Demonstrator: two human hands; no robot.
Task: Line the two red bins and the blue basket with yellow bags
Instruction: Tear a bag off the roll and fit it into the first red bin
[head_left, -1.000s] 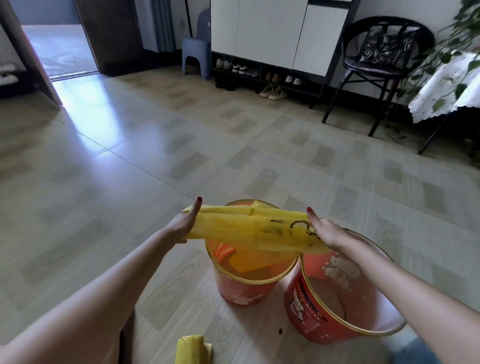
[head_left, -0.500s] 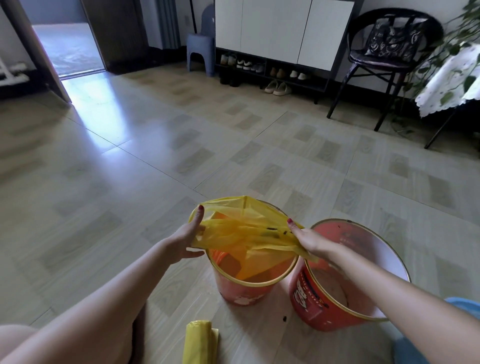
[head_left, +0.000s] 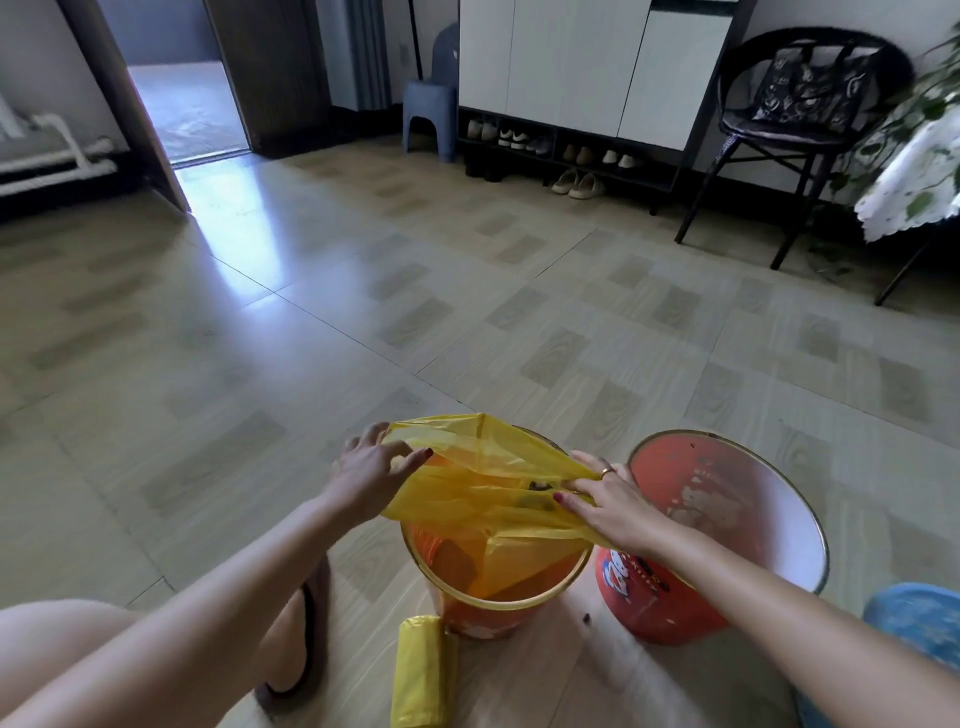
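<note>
A yellow bag (head_left: 483, 483) is spread over the mouth of the left red bin (head_left: 488, 592), its lower part hanging inside. My left hand (head_left: 371, 467) holds the bag's left edge by the bin's far-left rim. My right hand (head_left: 608, 501) pinches the bag's right edge over the right rim. The second red bin (head_left: 727, 525) stands just right, tilted, with no bag in it. A corner of the blue basket (head_left: 919, 618) shows at the lower right. A roll of yellow bags (head_left: 421, 670) lies on the floor in front of the left bin.
My foot in a dark sandal (head_left: 296, 639) rests left of the bins. Tiled floor stretches ahead. Far back stand a shoe cabinet (head_left: 582, 67), a blue stool (head_left: 428, 111), a black chair (head_left: 795, 124) and a table with a leafy cloth (head_left: 914, 171). An open doorway (head_left: 182, 104) is at the far left.
The bag went from a stretched flat band held above the bin to an opened mouth lowered onto the rim. Both hands moved down and the view tilted downward.
</note>
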